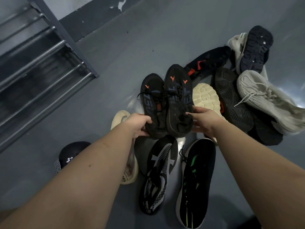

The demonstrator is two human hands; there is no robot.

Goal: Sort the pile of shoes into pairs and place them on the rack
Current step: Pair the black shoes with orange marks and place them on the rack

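Two matching black sneakers with orange marks are held side by side above the floor, toes pointing away from me. My left hand grips the heel of the left black sneaker. My right hand grips the heel of the right black sneaker. The metal shoe rack with grey bars stands at the upper left, with no shoes visible on it. A pile of shoes lies on the floor to the right.
Below my hands lie a black and white patterned shoe, a black shoe with green marks and a cream shoe partly under my left arm. A dark cap sits at lower left. Grey knit sneakers lie far right.
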